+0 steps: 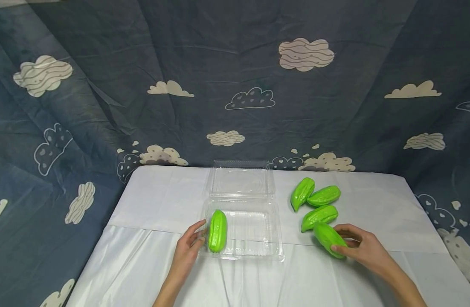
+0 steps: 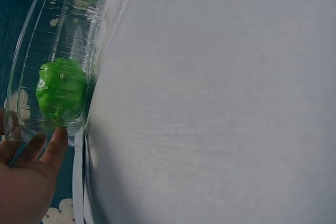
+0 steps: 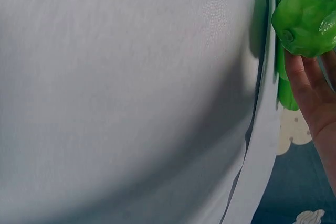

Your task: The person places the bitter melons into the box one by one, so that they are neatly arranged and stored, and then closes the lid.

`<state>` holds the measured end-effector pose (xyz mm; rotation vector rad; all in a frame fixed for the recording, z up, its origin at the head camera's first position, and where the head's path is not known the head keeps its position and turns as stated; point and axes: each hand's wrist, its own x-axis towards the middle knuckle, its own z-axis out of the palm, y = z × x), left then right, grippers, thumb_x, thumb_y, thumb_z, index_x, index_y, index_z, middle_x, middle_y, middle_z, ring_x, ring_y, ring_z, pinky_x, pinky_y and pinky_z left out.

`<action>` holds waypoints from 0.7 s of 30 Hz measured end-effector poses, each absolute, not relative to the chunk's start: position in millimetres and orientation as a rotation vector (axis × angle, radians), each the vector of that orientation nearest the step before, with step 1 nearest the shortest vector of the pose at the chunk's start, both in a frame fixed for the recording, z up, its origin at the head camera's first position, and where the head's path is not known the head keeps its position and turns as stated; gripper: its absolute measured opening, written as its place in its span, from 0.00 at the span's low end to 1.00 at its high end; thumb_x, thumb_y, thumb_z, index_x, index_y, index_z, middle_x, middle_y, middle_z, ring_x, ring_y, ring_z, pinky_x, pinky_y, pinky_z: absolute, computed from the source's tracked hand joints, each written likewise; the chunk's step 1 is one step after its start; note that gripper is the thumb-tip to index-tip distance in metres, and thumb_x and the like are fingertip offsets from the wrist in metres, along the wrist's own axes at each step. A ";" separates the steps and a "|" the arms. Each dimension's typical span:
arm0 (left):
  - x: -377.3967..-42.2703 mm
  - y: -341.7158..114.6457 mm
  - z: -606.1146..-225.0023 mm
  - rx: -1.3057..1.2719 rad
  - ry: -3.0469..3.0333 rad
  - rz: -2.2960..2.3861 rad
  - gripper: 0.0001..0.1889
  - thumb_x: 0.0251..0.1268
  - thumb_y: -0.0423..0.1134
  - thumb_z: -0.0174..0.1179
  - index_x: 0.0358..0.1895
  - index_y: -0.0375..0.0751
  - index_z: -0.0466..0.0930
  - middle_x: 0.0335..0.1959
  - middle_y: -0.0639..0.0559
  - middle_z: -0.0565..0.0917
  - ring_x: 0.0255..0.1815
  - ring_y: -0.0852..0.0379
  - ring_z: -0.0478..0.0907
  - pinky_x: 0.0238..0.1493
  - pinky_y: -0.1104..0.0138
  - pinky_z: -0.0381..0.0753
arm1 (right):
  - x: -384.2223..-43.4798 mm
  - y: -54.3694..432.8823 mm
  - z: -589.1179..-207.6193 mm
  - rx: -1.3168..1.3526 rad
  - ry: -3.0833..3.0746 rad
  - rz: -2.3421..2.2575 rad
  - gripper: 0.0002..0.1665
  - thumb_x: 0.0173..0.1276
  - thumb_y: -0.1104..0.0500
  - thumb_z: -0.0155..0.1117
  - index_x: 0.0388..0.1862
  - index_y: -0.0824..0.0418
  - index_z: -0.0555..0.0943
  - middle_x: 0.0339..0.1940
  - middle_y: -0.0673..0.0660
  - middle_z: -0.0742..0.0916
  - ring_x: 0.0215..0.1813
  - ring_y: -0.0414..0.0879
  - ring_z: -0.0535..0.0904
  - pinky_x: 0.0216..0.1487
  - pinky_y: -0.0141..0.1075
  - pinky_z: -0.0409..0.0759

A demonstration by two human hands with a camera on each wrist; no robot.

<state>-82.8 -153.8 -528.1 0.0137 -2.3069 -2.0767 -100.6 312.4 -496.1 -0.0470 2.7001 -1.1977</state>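
A clear plastic clamshell box lies with its lid folded back. Inside, along the left wall, is one bright green, ridged gourd-like vegetable. My left hand touches the box's left side with nearly straight fingertips; the left wrist view shows those fingers at the end wall beside the vegetable. My right hand grips another green gourd between thumb and fingers, right of the box. In the right wrist view this gourd shows its stem end, fingers beneath it.
Several more green gourds lie right of the box: one standing slantwise, one beside it and one nearer, overlapped by the held gourd. A white cloth covers the table. Behind hangs a dark cloud-patterned curtain.
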 end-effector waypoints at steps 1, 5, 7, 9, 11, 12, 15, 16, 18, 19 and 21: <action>-83.0 -153.9 -528.4 0.017 -2.309 -2.076 0.26 0.64 0.23 0.53 0.67 0.35 0.71 0.60 0.34 0.77 0.61 0.40 0.75 0.59 0.61 0.73 | -100.6 311.3 -495.3 -0.054 2.702 -1.216 0.38 0.56 0.45 0.77 0.58 0.65 0.76 0.54 0.63 0.82 0.54 0.60 0.79 0.47 0.36 0.82; -82.8 -153.8 -528.5 0.033 -2.320 -2.077 0.26 0.65 0.24 0.52 0.67 0.36 0.71 0.61 0.35 0.77 0.62 0.41 0.75 0.61 0.54 0.72 | -101.6 306.4 -494.5 -0.050 2.701 -1.253 0.38 0.56 0.45 0.76 0.58 0.65 0.76 0.54 0.63 0.82 0.54 0.59 0.79 0.46 0.33 0.82; -82.5 -153.6 -528.0 0.029 -2.321 -2.081 0.26 0.65 0.24 0.52 0.67 0.36 0.70 0.62 0.35 0.76 0.62 0.40 0.74 0.62 0.51 0.71 | -102.3 303.9 -495.5 -0.031 2.695 -1.268 0.38 0.57 0.45 0.76 0.59 0.65 0.75 0.55 0.63 0.81 0.54 0.59 0.79 0.46 0.33 0.82; -82.1 -153.3 -526.8 0.021 -2.314 -2.089 0.26 0.65 0.24 0.52 0.68 0.36 0.70 0.62 0.35 0.75 0.63 0.40 0.74 0.62 0.53 0.71 | -102.9 301.0 -497.0 -0.023 2.697 -1.284 0.37 0.58 0.46 0.76 0.59 0.66 0.75 0.55 0.64 0.81 0.54 0.58 0.79 0.45 0.32 0.82; -81.8 -153.3 -525.9 0.023 -2.308 -2.097 0.26 0.65 0.24 0.52 0.68 0.36 0.70 0.63 0.35 0.75 0.63 0.41 0.74 0.62 0.57 0.71 | -103.2 298.2 -498.6 -0.025 2.701 -1.305 0.36 0.58 0.47 0.76 0.59 0.66 0.75 0.55 0.65 0.81 0.53 0.56 0.79 0.44 0.31 0.82; -81.6 -153.3 -525.6 0.025 -2.308 -2.096 0.26 0.65 0.24 0.52 0.68 0.37 0.70 0.62 0.35 0.75 0.63 0.41 0.74 0.61 0.59 0.71 | -103.4 296.6 -499.4 -0.030 2.706 -1.314 0.35 0.59 0.48 0.76 0.59 0.66 0.75 0.55 0.64 0.81 0.52 0.54 0.80 0.44 0.31 0.82; -81.3 -153.2 -524.9 0.029 -2.305 -2.097 0.26 0.65 0.24 0.52 0.68 0.37 0.70 0.62 0.35 0.76 0.63 0.41 0.74 0.61 0.60 0.71 | -103.7 292.0 -500.8 -0.053 2.714 -1.356 0.32 0.59 0.51 0.76 0.57 0.65 0.76 0.54 0.63 0.82 0.50 0.46 0.80 0.44 0.31 0.81; -81.4 -153.3 -525.0 0.028 -2.305 -2.096 0.26 0.65 0.24 0.52 0.68 0.38 0.70 0.62 0.35 0.76 0.63 0.41 0.74 0.62 0.58 0.71 | -103.9 290.6 -501.3 -0.062 2.719 -1.364 0.31 0.59 0.51 0.75 0.57 0.64 0.76 0.53 0.62 0.82 0.50 0.42 0.79 0.44 0.31 0.81; -81.5 -153.3 -525.4 0.026 -2.313 -2.088 0.26 0.65 0.24 0.52 0.68 0.37 0.70 0.62 0.35 0.76 0.63 0.41 0.74 0.62 0.53 0.71 | -103.9 287.5 -502.1 -0.078 2.722 -1.389 0.30 0.60 0.52 0.75 0.55 0.64 0.76 0.52 0.61 0.83 0.48 0.36 0.78 0.44 0.32 0.81; -81.7 -153.3 -525.8 0.023 -2.314 -2.087 0.26 0.65 0.24 0.52 0.68 0.37 0.70 0.62 0.34 0.75 0.63 0.40 0.74 0.62 0.51 0.71 | -104.0 285.8 -502.4 -0.084 2.719 -1.404 0.29 0.60 0.52 0.75 0.54 0.64 0.76 0.52 0.60 0.83 0.48 0.35 0.78 0.44 0.32 0.81; -82.0 -153.4 -526.9 0.023 -2.322 -2.080 0.26 0.65 0.24 0.52 0.68 0.37 0.70 0.62 0.34 0.75 0.62 0.40 0.74 0.62 0.49 0.71 | -104.2 282.0 -503.0 -0.093 2.721 -1.417 0.28 0.60 0.53 0.75 0.53 0.64 0.76 0.51 0.60 0.83 0.48 0.33 0.77 0.43 0.32 0.81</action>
